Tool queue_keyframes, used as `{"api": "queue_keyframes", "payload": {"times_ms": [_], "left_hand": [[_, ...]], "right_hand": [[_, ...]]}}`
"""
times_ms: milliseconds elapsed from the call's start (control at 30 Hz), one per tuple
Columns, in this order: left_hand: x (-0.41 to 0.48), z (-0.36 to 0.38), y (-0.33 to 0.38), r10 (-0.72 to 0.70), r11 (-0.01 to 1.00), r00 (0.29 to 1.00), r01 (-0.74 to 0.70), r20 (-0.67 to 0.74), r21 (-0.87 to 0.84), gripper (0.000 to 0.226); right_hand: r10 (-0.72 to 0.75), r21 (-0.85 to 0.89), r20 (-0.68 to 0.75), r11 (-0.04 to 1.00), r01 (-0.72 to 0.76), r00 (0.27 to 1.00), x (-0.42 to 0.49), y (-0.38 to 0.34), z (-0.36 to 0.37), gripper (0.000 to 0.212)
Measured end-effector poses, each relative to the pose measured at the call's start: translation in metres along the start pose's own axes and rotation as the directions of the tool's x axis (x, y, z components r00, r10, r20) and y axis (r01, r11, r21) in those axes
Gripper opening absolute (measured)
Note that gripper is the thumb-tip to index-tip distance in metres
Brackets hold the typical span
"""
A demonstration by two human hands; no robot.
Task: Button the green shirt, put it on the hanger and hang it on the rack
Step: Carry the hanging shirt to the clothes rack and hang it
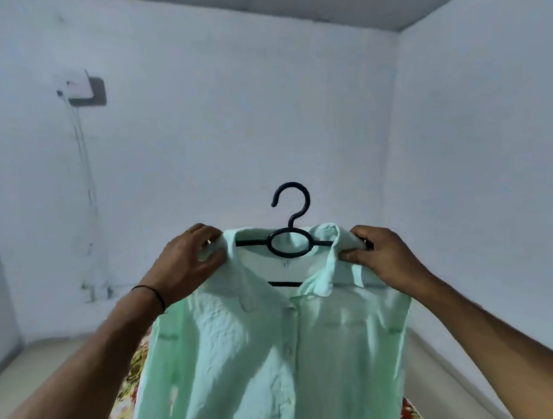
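Note:
A pale green shirt hangs in front of me, its front placket closed down the middle and its collar spread. Inside the collar sits a black hanger, with its hook standing upright above the neck. My left hand grips the shirt's left shoulder and the hanger end beneath the cloth. On the other side my right hand pinches the right shoulder by the collar. Both arms are raised, holding the shirt up against the wall. No rack is in view.
Bare white walls meet in a corner at the right. An electrical box with a cord running down is fixed on the left wall. A red and yellow flowered cloth lies below the shirt, over a pale floor.

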State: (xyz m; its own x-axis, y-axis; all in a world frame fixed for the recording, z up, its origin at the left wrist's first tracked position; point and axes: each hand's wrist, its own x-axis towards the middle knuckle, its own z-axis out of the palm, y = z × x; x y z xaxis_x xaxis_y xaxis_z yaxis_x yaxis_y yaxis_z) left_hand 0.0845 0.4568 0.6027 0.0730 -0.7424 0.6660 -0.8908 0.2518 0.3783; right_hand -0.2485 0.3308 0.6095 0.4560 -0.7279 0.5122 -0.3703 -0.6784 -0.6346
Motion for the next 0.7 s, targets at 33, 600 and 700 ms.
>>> {"api": "queue_keyframes", "payload": {"times_ms": [33, 600, 700], "left_hand": [[0.006, -0.009, 0.018, 0.021, 1.0, 1.0, -0.02, 0.018, -0.018, 0.021], [0.035, 0.013, 0.297, 0.374, 0.904, 0.921, -0.388, -0.109, -0.181, 0.003], [0.031, 0.015, 0.338, 0.419, 0.872, 0.902, -0.432, -0.106, -0.231, 0.007]], "right_hand": [[-0.014, -0.015, -0.011, 1.0, 0.013, 1.0, -0.009, -0.014, -0.021, 0.017], [-0.019, -0.227, -0.203, 0.974, -0.028, 0.979, -0.212, -0.113, -0.295, 0.037], [0.001, -0.432, -0.167, 0.899, -0.074, 0.986, -0.238, -0.127, -0.321, 0.026]]}}
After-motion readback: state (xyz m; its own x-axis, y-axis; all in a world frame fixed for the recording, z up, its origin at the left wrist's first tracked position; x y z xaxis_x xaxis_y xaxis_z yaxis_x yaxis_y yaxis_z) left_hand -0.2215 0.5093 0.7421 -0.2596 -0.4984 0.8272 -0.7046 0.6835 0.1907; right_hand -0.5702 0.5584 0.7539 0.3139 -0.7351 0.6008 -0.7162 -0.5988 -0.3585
